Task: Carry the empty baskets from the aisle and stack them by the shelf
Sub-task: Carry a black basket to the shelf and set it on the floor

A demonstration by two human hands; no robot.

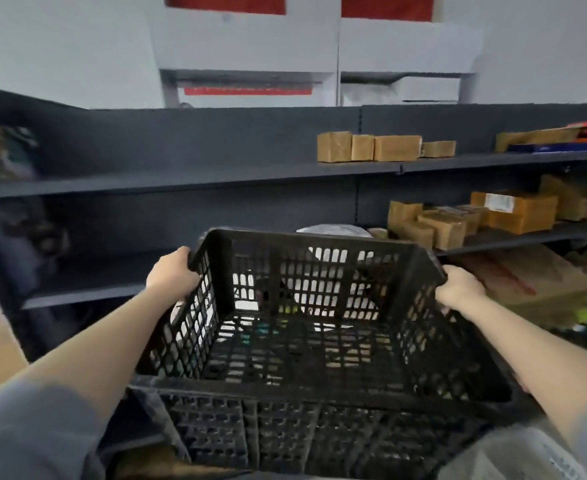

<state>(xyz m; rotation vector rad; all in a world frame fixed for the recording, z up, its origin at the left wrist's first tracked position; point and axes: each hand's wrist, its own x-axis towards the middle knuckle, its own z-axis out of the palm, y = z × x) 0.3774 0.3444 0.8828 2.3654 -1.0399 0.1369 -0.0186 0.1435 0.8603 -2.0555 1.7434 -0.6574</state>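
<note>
While its near wall runs off the bottom edge of the frame, the black plastic basket (pixel 306 337) fills the lower centre, held in the air in front of the dark shelving (pixel 181 181). It is a rectangular crate with lattice walls and a lattice floor, a thick solid rim, and nothing inside; pale and green shapes show through the holes but are too broken up to identify. The left hand (pixel 171 275) clasps the left rim near the far corner, fingers curled over the edge and out of sight inside it. The right hand (pixel 460 285) grips the right rim the same way, its fingertips hidden behind the wall. Both bare forearms reach in from the lower corners, with blurred grey sleeves (pixel 32 434) at the bottom left. Behind, flat metal shelves hold small brown cardboard boxes (pixel 368 147) at the upper right and more boxes (pixel 513 211) one level down. The left end of the shelving is smeared by blur. White cartons (pixel 247 39) with red bands sit at the top of the frame
</note>
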